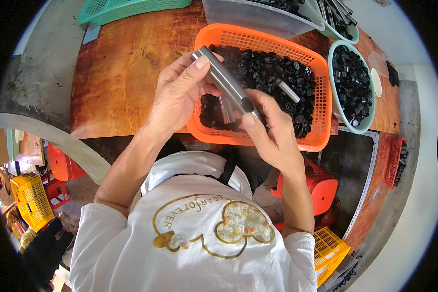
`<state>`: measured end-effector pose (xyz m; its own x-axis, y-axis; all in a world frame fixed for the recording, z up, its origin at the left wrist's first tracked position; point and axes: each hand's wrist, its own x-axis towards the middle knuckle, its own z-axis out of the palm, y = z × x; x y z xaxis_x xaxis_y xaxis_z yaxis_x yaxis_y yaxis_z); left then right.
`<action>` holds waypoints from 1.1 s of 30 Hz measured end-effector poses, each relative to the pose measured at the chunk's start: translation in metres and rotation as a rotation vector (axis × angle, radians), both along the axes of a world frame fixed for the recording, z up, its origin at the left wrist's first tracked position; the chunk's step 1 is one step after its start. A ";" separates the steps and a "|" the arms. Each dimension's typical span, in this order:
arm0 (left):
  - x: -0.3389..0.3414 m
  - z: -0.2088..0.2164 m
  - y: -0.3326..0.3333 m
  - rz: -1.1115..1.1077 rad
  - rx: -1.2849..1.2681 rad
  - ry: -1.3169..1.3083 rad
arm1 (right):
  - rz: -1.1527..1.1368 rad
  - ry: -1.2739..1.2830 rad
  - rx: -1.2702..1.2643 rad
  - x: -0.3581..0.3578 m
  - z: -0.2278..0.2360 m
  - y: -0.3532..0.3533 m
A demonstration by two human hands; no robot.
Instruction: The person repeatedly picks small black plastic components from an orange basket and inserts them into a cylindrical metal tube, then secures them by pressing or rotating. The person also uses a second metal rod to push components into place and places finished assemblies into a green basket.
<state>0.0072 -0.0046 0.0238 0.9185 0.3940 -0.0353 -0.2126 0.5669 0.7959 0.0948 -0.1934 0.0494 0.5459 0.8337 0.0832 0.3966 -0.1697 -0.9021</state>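
A shiny grey metal tube is held slantwise in both hands over an orange plastic basket. My left hand is closed round its upper left end, thumb on top. The fingers of my right hand grip the lower right end, beside a dark oval spot on the tube; whether this is a hole or a black piece I cannot tell. Small black plastic caps fill the basket below. Among them lie a short metal tube and another metal piece, partly hidden by the held tube.
A pale green basin of black caps stands right of the basket. Behind are a clear plastic bin, a basin of metal tubes and a green basket. The wooden table ends just before me; a red stool is below.
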 end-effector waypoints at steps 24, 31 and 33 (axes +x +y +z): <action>-0.022 0.012 -0.021 -0.477 0.076 0.273 | 0.013 0.149 0.165 0.028 0.003 0.030; -0.013 0.001 -0.017 -0.142 0.142 0.129 | -0.220 -0.018 0.057 0.087 0.018 0.019; -0.014 -0.001 -0.019 -0.164 0.141 0.131 | -0.302 -0.073 -0.004 0.110 0.022 0.027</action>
<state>-0.0068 -0.0237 0.0233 0.9618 0.2491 -0.1139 -0.0162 0.4669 0.8842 0.2048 -0.1669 0.0717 0.7617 0.6351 0.1283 0.3916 -0.2934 -0.8721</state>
